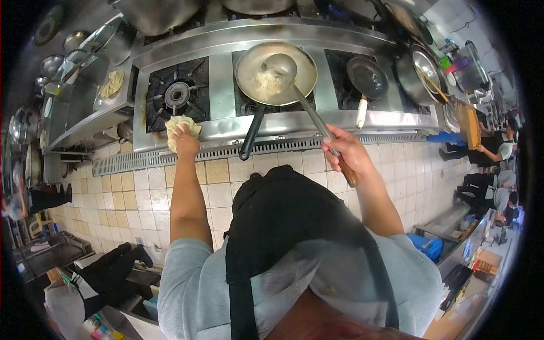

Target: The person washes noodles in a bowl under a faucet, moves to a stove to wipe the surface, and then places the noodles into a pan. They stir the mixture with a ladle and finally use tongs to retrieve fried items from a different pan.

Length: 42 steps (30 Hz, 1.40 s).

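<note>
My right hand [347, 148] is wrapped round the long handle of a ladle [306, 107]. The ladle's bowl rests inside a wide frying pan [306, 85] on the middle burner, beside some pale, shredded-looking food [266, 85]. The pan's black handle points toward me, with neither hand on it. At the stove's front left edge, my left hand [184, 143] grips a crumpled yellowish cloth [180, 126]; its fingertips are partly hidden in the folds.
A bare burner [177, 93] lies behind the cloth. To the right sits a small dark skillet [367, 78] with a pale wrapped handle, then a large pot [419, 73]. Another cloth [112, 84] lies on the left shelf. Other people [498, 150] stand far right and behind me.
</note>
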Each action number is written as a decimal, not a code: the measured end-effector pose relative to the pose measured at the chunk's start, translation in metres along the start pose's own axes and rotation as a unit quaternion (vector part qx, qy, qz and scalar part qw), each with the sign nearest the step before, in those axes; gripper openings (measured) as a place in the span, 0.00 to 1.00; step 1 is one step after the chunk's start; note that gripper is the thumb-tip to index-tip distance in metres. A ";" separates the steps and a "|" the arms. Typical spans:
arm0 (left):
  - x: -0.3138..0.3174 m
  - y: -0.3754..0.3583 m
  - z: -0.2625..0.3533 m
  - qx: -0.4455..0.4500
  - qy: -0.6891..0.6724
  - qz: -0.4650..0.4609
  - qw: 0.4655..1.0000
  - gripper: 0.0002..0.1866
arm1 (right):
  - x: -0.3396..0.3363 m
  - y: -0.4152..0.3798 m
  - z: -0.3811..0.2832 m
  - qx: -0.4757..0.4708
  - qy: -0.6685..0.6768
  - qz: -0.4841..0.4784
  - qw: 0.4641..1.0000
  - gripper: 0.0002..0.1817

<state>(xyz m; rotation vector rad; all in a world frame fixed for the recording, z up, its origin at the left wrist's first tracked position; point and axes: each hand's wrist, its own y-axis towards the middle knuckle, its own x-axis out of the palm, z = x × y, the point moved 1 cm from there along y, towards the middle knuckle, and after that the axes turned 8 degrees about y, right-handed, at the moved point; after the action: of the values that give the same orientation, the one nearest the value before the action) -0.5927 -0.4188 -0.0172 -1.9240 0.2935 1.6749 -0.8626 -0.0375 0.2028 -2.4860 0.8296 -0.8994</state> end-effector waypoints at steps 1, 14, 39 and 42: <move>0.003 0.001 -0.001 -0.004 0.000 0.005 1.000 0.38 | -0.003 -0.004 -0.001 -0.005 -0.028 0.027 0.999 0.27; 0.028 0.027 -0.019 -0.046 0.016 -0.038 0.998 0.39 | -0.058 0.044 0.004 -0.186 -0.422 0.101 0.882 0.33; 0.008 0.011 -0.030 0.001 -0.026 -0.003 1.000 0.41 | 0.074 -0.050 0.042 -0.044 -0.213 0.189 0.958 0.35; 0.009 0.011 -0.034 0.011 -0.028 -0.002 1.000 0.41 | 0.085 -0.054 0.055 -0.047 -0.243 0.200 0.948 0.34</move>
<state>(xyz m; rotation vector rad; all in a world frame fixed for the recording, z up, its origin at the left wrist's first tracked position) -0.5675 -0.4444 -0.0271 -1.8573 0.2852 1.7123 -0.7508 -0.0431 0.2286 -2.3294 1.1471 -0.0998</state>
